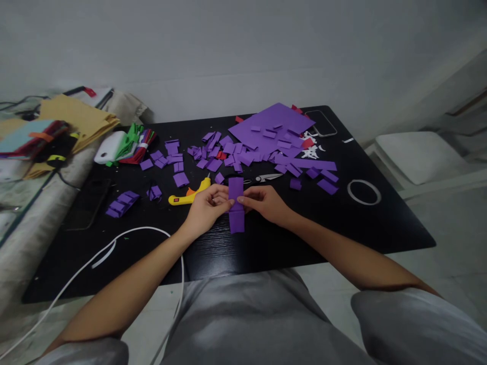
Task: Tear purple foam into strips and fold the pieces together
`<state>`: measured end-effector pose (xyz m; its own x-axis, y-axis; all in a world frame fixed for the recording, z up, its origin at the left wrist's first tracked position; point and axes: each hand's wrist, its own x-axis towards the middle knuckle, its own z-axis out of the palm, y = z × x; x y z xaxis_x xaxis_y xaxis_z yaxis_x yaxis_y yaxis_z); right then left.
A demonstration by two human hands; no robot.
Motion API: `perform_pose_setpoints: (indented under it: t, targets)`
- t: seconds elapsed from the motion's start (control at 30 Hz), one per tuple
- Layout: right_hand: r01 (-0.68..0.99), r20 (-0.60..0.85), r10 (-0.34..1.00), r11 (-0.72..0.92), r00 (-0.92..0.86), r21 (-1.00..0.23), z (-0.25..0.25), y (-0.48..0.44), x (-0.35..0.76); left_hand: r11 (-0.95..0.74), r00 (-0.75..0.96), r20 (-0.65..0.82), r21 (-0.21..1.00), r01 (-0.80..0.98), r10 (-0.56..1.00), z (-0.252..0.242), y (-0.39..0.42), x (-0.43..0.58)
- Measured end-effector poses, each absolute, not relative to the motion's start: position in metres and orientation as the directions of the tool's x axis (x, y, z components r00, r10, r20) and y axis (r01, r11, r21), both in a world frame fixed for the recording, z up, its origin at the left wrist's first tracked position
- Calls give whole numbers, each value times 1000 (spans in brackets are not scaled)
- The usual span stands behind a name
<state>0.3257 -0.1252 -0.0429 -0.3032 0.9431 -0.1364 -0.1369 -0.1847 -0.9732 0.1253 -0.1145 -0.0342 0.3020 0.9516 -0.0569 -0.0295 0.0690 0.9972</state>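
Observation:
Between my two hands a purple paper strip (236, 221) is held upright over the dark table, with a crease across it. My left hand (207, 207) pinches its left edge, thumb on the front face. My right hand (268, 204) grips the right edge the same way, thumb tip near the left thumb. Just behind my left hand lies a yellow glue gun (182, 199). A pair of scissors (268, 177) rests beyond my right hand, its handles partly hidden by the strip and fingers.
Many small folded purple paper pieces (213, 165) lie across the back of the black table (213, 258). A large purple sheet (272, 124) is at the back right, a tape ring (364, 192) at right. A white cable (148, 228) curves along the left side.

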Motion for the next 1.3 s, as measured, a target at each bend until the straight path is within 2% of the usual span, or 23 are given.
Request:
perform_pose_setpoints:
  t: [0.43, 0.8, 1.1, 1.3]
  targets:
    - [-79, -77, 970, -97, -229, -992, -41, -126, 325, 92, 313, -85, 996, -8, 946, -35, -112, 123]
    - [-271, -139, 921, -248, -365, -930, -41, -126, 330, 119, 273, -106, 992, -31, 956, -34, -109, 120]
    - [-228, -137, 931, -222, -337, -948, -41, -127, 329, 137, 237, -121, 989, -53, 964, -35, -108, 122]
    - [-140, -158, 943, -205, -293, -969, -39, -127, 328, 117, 284, -101, 992, -39, 953, -34, -112, 123]
